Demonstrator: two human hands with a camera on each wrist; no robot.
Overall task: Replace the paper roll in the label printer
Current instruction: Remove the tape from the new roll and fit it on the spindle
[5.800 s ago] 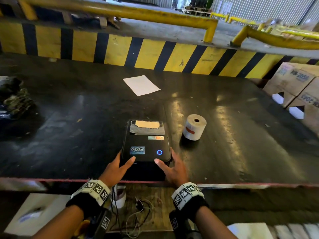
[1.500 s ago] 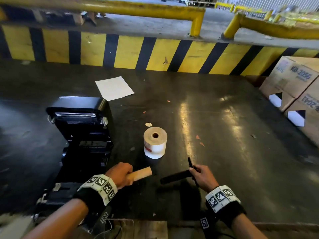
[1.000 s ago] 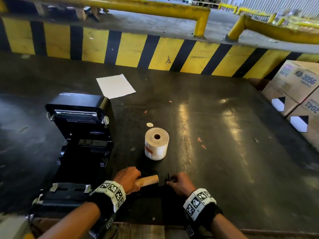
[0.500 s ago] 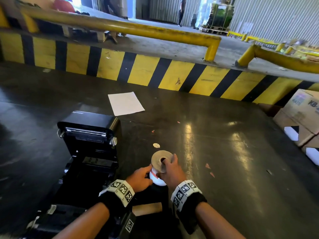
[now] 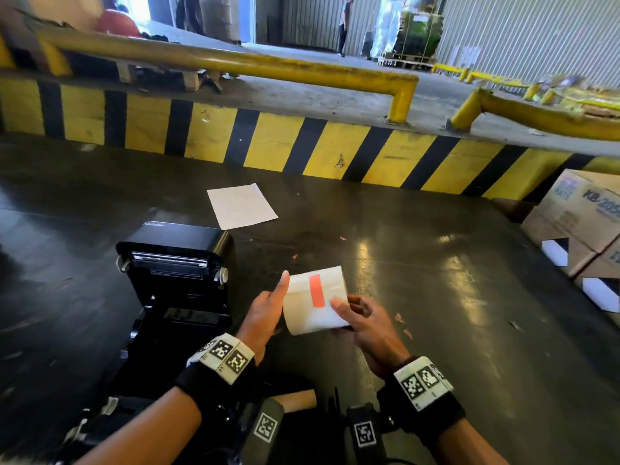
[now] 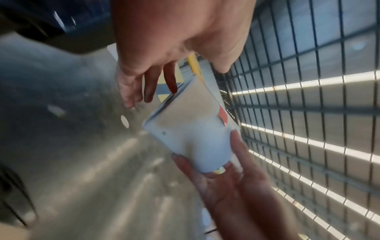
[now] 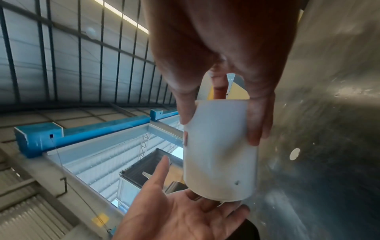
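The cardboard tube the left hand held a second ago now lies on the table at its near edge. The paper roll, standing on the table before, is lifted between both hands: the left hand spread flat against one end, the right hand pinching the other. Left of them the printer stands lid up, its bay not clearly visible. Beyond, a paper sheet lies on broad bare table before the striped curb.
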